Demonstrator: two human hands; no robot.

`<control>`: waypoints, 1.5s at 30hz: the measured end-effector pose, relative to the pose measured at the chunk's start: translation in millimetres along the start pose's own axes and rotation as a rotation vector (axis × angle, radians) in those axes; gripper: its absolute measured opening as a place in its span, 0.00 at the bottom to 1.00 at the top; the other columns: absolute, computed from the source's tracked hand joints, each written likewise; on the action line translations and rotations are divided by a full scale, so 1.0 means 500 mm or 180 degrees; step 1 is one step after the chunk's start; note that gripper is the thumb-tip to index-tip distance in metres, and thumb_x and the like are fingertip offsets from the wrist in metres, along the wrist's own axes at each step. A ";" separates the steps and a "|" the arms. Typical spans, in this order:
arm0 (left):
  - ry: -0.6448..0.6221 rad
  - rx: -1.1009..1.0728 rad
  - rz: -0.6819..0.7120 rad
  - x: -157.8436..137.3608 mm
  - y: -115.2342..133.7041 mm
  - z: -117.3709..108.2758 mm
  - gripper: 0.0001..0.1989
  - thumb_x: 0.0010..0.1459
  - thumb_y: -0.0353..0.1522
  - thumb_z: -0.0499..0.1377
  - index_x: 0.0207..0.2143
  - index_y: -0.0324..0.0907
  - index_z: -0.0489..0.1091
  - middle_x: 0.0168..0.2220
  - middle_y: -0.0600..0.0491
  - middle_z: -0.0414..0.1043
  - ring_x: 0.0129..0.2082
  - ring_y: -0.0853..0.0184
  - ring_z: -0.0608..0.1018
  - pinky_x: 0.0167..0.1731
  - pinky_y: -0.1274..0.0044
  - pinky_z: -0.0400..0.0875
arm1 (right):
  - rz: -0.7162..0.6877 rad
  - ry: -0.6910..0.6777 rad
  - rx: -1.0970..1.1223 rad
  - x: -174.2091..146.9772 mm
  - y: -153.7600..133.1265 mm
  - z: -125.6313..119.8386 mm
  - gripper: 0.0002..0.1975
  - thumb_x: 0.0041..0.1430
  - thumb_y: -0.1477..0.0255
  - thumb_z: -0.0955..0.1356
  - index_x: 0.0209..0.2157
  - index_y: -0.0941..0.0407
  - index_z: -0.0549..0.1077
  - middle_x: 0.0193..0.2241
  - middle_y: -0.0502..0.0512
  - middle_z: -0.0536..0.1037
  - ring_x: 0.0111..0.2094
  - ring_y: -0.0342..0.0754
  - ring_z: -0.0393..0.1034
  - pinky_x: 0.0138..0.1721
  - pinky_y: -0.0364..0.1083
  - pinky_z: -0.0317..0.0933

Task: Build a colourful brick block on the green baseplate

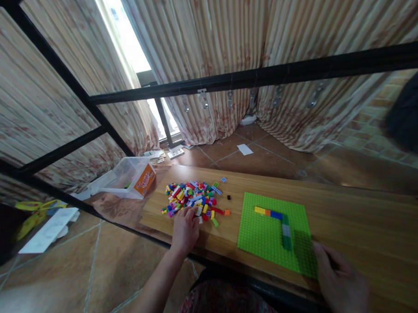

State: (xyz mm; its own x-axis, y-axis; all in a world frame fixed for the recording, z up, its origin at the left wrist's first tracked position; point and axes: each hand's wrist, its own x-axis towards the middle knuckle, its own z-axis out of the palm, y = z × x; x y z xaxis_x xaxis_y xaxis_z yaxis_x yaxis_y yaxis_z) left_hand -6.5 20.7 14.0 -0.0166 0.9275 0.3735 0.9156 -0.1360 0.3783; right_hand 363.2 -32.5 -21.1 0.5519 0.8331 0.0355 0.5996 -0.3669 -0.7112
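Note:
My left hand [185, 230] reaches over the near edge of a loose pile of coloured toy bricks [190, 194]. Its fingers are bent down together among the bricks, and whatever is between their tips is too small to make out. On the right, a green studded baseplate [261, 237] lies flat. Joined bricks form an L on it: a yellow brick [260, 210], an orange one, a blue brick [276, 215], then dark green bricks [286, 243] with a grey one [285, 230] between. My right hand [342, 280] is closed at the plate's right edge, thumb against it.
Everything stands on a long wooden bench [364, 223]. A clear plastic box [127, 178] with an orange label is beyond its left end. Black metal bars [226, 82] cross in front of curtains. A few stray bricks, including a black one [229, 197], lie between pile and plate.

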 end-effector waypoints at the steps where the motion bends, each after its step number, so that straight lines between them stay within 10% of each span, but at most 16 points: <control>1: -0.0009 -0.0009 0.0003 0.000 0.003 0.000 0.15 0.57 0.26 0.54 0.46 0.41 0.69 0.45 0.46 0.70 0.46 0.59 0.73 0.49 0.65 0.69 | 0.0000 -0.0001 -0.0017 0.000 0.000 0.000 0.23 0.54 0.51 0.62 0.36 0.54 0.78 0.40 0.59 0.80 0.42 0.61 0.73 0.40 0.53 0.64; 13: -0.0470 0.0087 0.0363 -0.012 0.080 0.006 0.20 0.50 0.28 0.59 0.47 0.48 0.71 0.55 0.48 0.62 0.51 0.55 0.67 0.51 0.61 0.63 | -0.0172 0.0060 -0.0051 0.002 0.005 0.007 0.25 0.54 0.50 0.61 0.35 0.55 0.78 0.40 0.60 0.80 0.41 0.60 0.73 0.39 0.53 0.64; 45: -0.0158 0.0184 0.0379 0.009 0.024 0.013 0.10 0.56 0.28 0.56 0.39 0.45 0.73 0.51 0.47 0.68 0.48 0.56 0.70 0.48 0.61 0.66 | -0.0334 0.0111 0.0235 -0.005 -0.016 0.007 0.26 0.55 0.50 0.61 0.35 0.57 0.77 0.38 0.61 0.80 0.41 0.57 0.73 0.42 0.50 0.64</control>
State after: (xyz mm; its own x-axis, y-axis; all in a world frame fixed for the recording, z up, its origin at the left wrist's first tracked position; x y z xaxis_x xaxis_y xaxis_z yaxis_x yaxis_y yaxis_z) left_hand 7.1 25.6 15.0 0.1123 0.9223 0.3699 0.9316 -0.2272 0.2838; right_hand 354.9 -30.2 -18.1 0.5089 0.8500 0.1360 0.6116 -0.2458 -0.7520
